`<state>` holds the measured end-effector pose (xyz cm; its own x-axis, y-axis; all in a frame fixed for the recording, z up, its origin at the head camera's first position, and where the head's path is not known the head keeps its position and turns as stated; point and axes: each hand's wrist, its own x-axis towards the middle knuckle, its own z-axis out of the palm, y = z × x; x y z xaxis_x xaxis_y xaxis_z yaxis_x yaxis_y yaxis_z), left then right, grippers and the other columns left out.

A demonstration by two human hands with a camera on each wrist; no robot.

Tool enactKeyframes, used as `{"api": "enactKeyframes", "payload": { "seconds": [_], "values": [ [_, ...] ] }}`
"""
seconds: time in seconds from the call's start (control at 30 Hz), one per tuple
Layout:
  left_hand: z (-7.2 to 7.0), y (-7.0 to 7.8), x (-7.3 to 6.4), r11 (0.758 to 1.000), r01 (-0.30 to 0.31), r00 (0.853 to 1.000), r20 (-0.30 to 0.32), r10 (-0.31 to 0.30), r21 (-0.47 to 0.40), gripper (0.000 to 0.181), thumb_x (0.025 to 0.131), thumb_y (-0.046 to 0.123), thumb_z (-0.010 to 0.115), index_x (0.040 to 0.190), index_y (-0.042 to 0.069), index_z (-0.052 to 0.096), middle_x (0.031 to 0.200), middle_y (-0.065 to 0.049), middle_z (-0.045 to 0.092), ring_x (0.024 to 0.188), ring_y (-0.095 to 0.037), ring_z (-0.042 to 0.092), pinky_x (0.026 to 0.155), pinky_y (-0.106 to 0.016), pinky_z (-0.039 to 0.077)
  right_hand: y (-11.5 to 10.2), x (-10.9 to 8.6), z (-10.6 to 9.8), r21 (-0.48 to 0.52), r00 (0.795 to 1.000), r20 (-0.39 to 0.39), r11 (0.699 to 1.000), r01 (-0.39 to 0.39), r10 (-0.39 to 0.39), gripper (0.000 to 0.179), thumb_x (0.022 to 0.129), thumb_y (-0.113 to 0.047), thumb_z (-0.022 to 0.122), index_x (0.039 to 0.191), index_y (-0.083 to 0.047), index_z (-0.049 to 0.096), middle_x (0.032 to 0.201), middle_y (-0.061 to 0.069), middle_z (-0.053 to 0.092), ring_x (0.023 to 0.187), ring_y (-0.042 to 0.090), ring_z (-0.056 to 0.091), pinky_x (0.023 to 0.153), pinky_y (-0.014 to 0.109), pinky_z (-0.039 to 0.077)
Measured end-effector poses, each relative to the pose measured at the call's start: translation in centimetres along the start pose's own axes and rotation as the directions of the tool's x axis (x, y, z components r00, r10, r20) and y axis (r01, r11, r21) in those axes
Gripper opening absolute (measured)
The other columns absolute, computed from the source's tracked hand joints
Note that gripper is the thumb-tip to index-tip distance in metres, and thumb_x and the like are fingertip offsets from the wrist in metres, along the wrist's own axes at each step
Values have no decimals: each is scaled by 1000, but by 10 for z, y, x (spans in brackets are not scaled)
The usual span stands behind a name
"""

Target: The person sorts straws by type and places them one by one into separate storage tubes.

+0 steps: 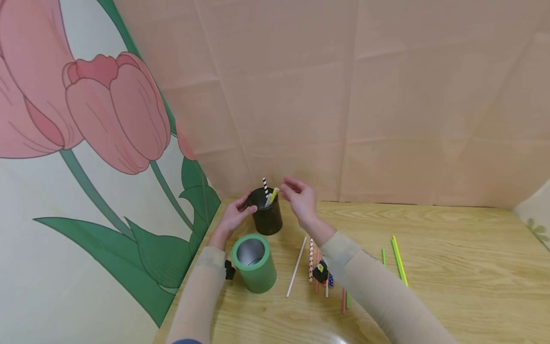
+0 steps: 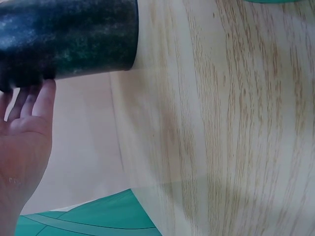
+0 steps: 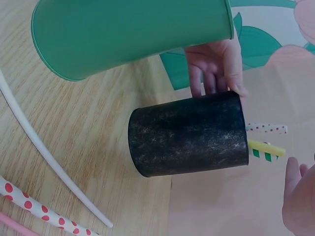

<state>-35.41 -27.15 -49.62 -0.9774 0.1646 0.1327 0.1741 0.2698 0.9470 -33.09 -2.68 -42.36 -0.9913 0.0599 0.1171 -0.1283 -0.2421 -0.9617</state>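
Note:
My left hand (image 1: 234, 215) steadies a black cylindrical cup (image 1: 268, 220), its thumb at the rim and its fingers along the side. Several drinking straws stick out of the cup's mouth. In the head view one is a black-and-white striped straw (image 1: 265, 185); a yellow straw (image 1: 273, 195) leans beside it. The right wrist view also shows a dotted white straw (image 3: 267, 128) and a green-striped straw (image 3: 268, 156). My right hand (image 1: 301, 200) hovers just right of the straw tops, fingers slightly bent, apart from them and holding nothing visible.
A green cylindrical cup (image 1: 261, 277) stands in front of the black one. Right of it lie a white straw (image 1: 296, 267), a red-dotted straw (image 1: 311, 260) and several others, partly hidden by my right forearm. Farther right are yellow-green straws (image 1: 399, 260). A draped cloth (image 1: 386, 119) hangs behind the table.

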Motion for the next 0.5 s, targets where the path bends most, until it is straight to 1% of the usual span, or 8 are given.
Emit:
{"api": "enactKeyframes", "payload": {
  "seconds": [0.03, 0.13, 0.23, 0.3, 0.43, 0.5],
  "values": [
    [0, 0, 0, 1000, 0, 1000, 1, 0, 1, 69, 105, 15, 72, 165, 7, 39, 168, -18, 38, 152, -31, 41, 120, -44, 40, 0, 0, -2, 4, 1000, 0, 1000, 1, -1, 36, 103, -1, 69, 138, 7, 67, 130, 23, 69, 112, 33, 71, 102, 46, 57],
    [2, 0, 1, 1000, -3, 1000, 9, 3, -2, 70, 105, 16, 72, 165, 7, 39, 167, -18, 38, 152, -31, 41, 119, -43, 41, -2, 2, -10, 22, 1000, 4, 1000, 4, -5, 35, 103, -1, 69, 137, 8, 67, 126, 20, 71, 112, 33, 71, 98, 40, 60],
    [2, 0, 2, 1000, -9, 1000, 14, 9, -13, 69, 105, 15, 72, 165, 6, 39, 167, -18, 38, 152, -31, 41, 119, -42, 41, -4, 3, -24, 47, 1000, 8, 999, 2, -2, 35, 103, 0, 69, 136, 9, 65, 120, 14, 71, 113, 32, 69, 96, 37, 61],
    [2, -1, 2, 1000, -10, 1000, 15, 11, -20, 69, 105, 14, 72, 165, 6, 39, 167, -19, 38, 152, -32, 41, 119, -42, 41, -6, 3, -37, 53, 1000, 9, 999, -7, 6, 35, 103, 0, 69, 137, 10, 64, 117, 10, 71, 113, 31, 70, 96, 37, 61],
    [1, -3, 2, 1000, 2, 1000, -2, -2, -24, 68, 105, 12, 72, 165, 7, 40, 166, -21, 39, 151, -34, 43, 118, -43, 41, -7, 1, -63, 29, 1000, 19, 999, -23, 23, 37, 103, -1, 69, 138, 9, 63, 120, 13, 70, 113, 31, 70, 97, 39, 60],
    [0, -4, 2, 1000, 8, 1000, -10, -8, -21, 68, 105, 13, 72, 165, 8, 40, 166, -21, 40, 150, -34, 43, 118, -43, 42, -6, 0, -76, 2, 999, 27, 1000, -30, 30, 38, 104, -2, 69, 139, 9, 62, 121, 14, 70, 109, 27, 72, 97, 39, 61]
  ]
}}
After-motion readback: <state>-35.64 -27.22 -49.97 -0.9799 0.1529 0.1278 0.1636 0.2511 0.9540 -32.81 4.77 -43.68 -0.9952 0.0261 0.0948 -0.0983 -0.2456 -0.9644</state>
